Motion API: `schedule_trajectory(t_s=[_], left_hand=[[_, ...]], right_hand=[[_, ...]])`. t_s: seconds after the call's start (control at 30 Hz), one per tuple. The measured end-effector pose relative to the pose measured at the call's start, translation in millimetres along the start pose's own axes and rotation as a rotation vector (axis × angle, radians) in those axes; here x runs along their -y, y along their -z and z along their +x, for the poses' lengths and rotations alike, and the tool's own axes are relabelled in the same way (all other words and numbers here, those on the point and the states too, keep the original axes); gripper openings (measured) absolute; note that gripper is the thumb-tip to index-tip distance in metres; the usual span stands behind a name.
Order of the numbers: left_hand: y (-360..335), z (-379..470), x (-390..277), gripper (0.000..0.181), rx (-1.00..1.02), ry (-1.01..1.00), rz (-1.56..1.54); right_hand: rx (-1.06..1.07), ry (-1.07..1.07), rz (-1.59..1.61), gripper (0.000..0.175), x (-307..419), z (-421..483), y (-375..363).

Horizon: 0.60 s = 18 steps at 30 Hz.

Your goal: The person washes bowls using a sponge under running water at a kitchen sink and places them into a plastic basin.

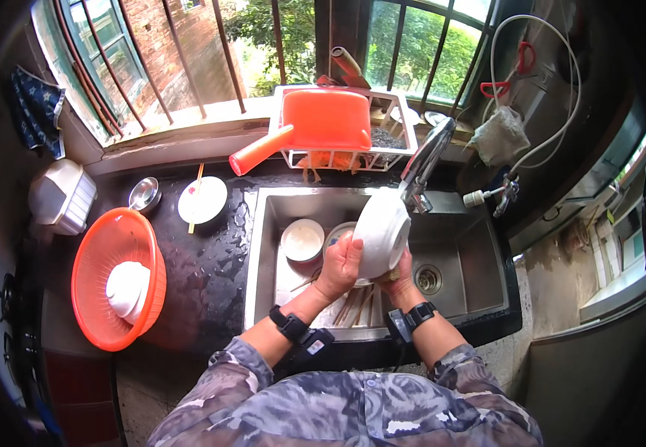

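Over the stainless steel sink (451, 254) I hold a white bowl (381, 234), tilted on its side below the running faucet (432, 151). My left hand (342, 265) grips the bowl's left edge. At its lower right, my right hand (398, 279) is against the bowl with a yellowish scrubber (391, 275) partly showing; the fingers are largely hidden. Beneath and beside the hands, a small white bowl (302, 239) and another bowl, partly covered by the held one, stand in the sink. Several chopsticks (356, 307) lie on the sink's bottom.
An orange plastic basket (158, 268) with white dishes stands on the wet black counter (211, 285) at left. Behind it are a metal bowl (144, 194) and a white plate (211, 207) with chopsticks across it. An orange dipper (326, 120) rests on a white rack (409, 134) behind the sink.
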<state>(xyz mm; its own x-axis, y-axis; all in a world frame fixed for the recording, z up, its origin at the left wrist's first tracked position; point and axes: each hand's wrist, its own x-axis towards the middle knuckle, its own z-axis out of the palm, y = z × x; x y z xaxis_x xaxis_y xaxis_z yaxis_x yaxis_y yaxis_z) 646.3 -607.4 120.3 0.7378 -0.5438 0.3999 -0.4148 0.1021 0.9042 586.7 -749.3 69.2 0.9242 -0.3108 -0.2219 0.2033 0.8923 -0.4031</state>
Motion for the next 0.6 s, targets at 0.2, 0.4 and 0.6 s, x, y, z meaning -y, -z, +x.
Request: schedule_trajectory(t_s=[0.2,0.4,0.6], left_hand=[[52,16,-9,0.071,0.516,0.762,-1.124],[39,10,1,0.049,0.78,0.885,-0.725],[36,13,-6,0.032,0.449,0.626,-0.687]], right_hand=[[0.175,-0.01,-0.711,0.038,65,10,-28],[0.642,0.015,-1.606,0.032,43,7,-68],[0.119,-0.031,-0.861,0.023,42,37,-11]])
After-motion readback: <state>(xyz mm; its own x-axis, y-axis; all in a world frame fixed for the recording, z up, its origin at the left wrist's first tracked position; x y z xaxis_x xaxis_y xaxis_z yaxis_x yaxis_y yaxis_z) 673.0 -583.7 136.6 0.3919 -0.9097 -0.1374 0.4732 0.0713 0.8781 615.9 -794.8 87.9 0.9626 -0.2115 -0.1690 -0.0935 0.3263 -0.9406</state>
